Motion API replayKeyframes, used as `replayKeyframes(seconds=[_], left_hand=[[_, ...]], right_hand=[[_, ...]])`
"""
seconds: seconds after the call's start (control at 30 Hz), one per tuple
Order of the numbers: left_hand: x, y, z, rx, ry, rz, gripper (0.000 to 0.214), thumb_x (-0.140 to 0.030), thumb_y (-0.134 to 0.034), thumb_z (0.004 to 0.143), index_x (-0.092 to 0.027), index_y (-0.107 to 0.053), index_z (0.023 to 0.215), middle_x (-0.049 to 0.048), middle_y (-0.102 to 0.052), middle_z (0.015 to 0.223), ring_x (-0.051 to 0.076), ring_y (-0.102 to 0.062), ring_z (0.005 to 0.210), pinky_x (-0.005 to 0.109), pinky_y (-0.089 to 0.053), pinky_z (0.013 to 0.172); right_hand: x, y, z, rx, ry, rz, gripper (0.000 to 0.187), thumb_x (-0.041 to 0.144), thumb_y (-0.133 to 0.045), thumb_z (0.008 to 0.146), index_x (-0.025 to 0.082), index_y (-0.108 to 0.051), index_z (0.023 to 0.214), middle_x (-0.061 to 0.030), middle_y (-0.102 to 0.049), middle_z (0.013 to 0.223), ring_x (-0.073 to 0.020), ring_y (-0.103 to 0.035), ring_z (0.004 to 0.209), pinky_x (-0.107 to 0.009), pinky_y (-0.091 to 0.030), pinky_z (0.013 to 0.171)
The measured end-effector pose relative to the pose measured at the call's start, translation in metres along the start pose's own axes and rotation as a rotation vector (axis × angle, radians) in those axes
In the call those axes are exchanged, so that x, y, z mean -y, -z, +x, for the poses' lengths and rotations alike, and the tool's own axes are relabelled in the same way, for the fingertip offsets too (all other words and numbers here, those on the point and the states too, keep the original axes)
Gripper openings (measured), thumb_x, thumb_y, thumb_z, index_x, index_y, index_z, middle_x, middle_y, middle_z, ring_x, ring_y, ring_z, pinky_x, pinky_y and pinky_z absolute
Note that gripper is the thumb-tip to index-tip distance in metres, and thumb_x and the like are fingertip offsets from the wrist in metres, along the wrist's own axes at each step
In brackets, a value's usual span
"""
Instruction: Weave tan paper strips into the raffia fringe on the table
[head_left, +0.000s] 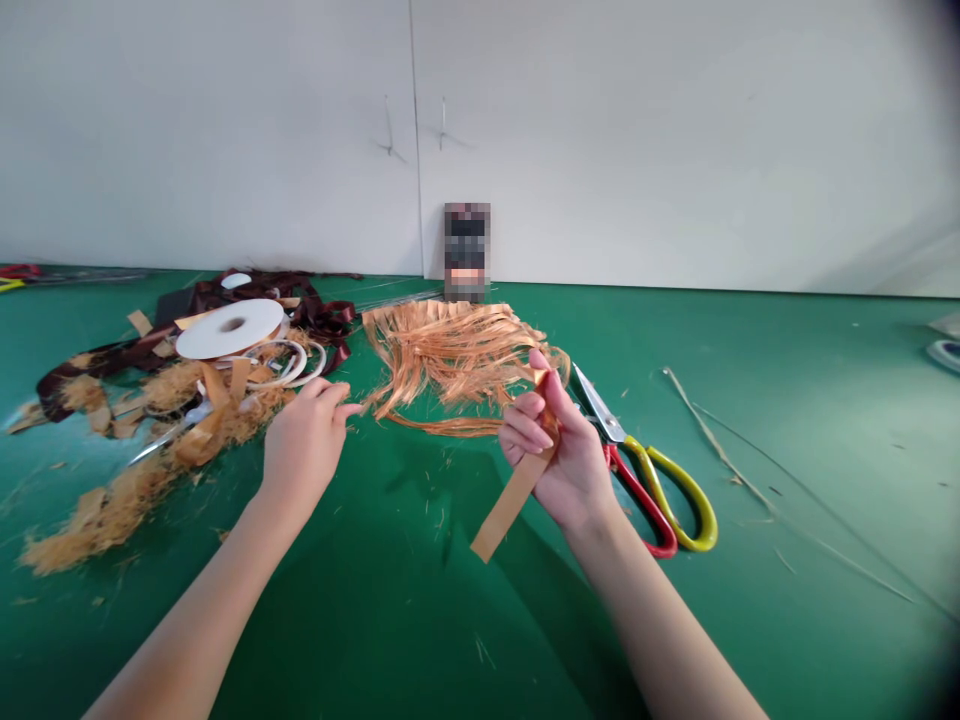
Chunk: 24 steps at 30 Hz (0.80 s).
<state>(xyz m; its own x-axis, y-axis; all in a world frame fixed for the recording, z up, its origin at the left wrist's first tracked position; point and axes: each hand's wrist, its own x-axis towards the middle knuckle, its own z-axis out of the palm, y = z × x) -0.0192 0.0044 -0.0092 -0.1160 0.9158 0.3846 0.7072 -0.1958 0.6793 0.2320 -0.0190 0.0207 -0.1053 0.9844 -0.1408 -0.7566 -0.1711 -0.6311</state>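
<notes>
In the head view, a tan paper strip (514, 505) is gripped by the right hand (559, 460), pinched between thumb and curled fingers, its lower end extending below them. The left hand (304, 445) is held half open, its fingertips just beside a fringed sheet of orange raffia (450, 360). Red-and-yellow-handled scissors (675, 480) are laid beside the right hand on a green work mat (750, 640).
</notes>
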Motion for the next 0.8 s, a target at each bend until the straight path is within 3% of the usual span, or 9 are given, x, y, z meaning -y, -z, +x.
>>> replayKeyframes(seconds=[0.2, 0.37, 0.5, 0.6, 0.67, 0.73, 0.8], left_hand=[[0.0, 0.005, 0.008, 0.012, 0.048, -0.05, 0.014, -0.023, -0.06, 0.079, -0.021, -0.068, 0.068, 0.0029, -0.062, 0.077, 0.02, -0.053, 0.07, 0.03, -0.036, 0.069], [-0.009, 0.002, 0.011, 0.165, 0.215, -0.757, 0.02, -0.026, -0.063, 0.078, -0.02, -0.059, 0.059, 0.0043, -0.065, 0.111, 0.023, -0.053, 0.116, 0.029, -0.044, 0.088], [-0.015, 0.003, 0.011, 0.307, 0.4, -1.395, 0.022, -0.014, -0.066, 0.077, -0.02, -0.053, 0.059, -0.0002, -0.066, 0.12, 0.02, -0.05, 0.126, 0.03, -0.046, 0.1], [-0.017, 0.007, 0.013, 0.215, 0.524, -1.661, 0.023, -0.001, -0.058, 0.078, -0.02, -0.053, 0.066, -0.0039, -0.071, 0.087, 0.017, -0.063, 0.111, 0.033, -0.051, 0.098], [-0.018, 0.01, 0.015, 0.145, 0.617, -1.763, 0.027, 0.006, -0.049, 0.079, -0.02, -0.052, 0.07, -0.0059, -0.064, 0.066, 0.012, -0.069, 0.089, 0.027, -0.056, 0.089], [-0.02, 0.014, 0.016, 0.154, 0.686, -1.829, 0.031, 0.01, -0.042, 0.079, -0.018, -0.049, 0.071, -0.0069, -0.057, 0.059, 0.005, -0.066, 0.065, 0.015, -0.056, 0.071], [-0.021, 0.017, 0.016, 0.217, 0.688, -1.845, 0.031, 0.012, -0.04, 0.078, -0.018, -0.047, 0.07, -0.0072, -0.053, 0.059, 0.001, -0.056, 0.049, 0.007, -0.047, 0.051]], right_hand=[[0.001, 0.004, 0.004, -0.002, -0.031, 0.182, 0.008, 0.029, -0.067, 0.079, 0.026, -0.067, 0.086, 0.007, -0.048, 0.059, -0.0043, -0.025, 0.043, -0.018, -0.026, 0.042], [0.0, 0.009, 0.006, 0.006, -0.099, 0.35, 0.004, 0.024, -0.067, 0.081, 0.023, -0.064, 0.079, 0.0072, -0.052, 0.059, -0.0016, -0.031, 0.042, -0.014, -0.03, 0.042], [0.0, 0.009, 0.006, 0.011, -0.107, 0.351, 0.003, 0.025, -0.066, 0.083, 0.023, -0.064, 0.082, 0.0073, -0.053, 0.059, -0.001, -0.033, 0.042, -0.014, -0.031, 0.042], [0.0, 0.008, 0.005, 0.014, -0.089, 0.323, 0.002, 0.024, -0.065, 0.084, 0.024, -0.065, 0.086, 0.0077, -0.053, 0.059, -0.0007, -0.033, 0.042, -0.014, -0.03, 0.043], [0.0, 0.007, 0.005, 0.001, -0.073, 0.285, 0.004, 0.025, -0.063, 0.086, 0.025, -0.065, 0.089, 0.0079, -0.052, 0.058, -0.0015, -0.032, 0.042, -0.015, -0.03, 0.043], [0.0, 0.007, 0.006, -0.005, -0.071, 0.282, 0.009, 0.025, -0.062, 0.086, 0.025, -0.065, 0.094, 0.0084, -0.051, 0.058, -0.0019, -0.033, 0.041, -0.015, -0.03, 0.042], [0.0, 0.008, 0.006, 0.015, -0.078, 0.325, 0.016, 0.024, -0.065, 0.084, 0.025, -0.064, 0.1, 0.0094, -0.051, 0.058, -0.0011, -0.035, 0.041, -0.013, -0.031, 0.042]])
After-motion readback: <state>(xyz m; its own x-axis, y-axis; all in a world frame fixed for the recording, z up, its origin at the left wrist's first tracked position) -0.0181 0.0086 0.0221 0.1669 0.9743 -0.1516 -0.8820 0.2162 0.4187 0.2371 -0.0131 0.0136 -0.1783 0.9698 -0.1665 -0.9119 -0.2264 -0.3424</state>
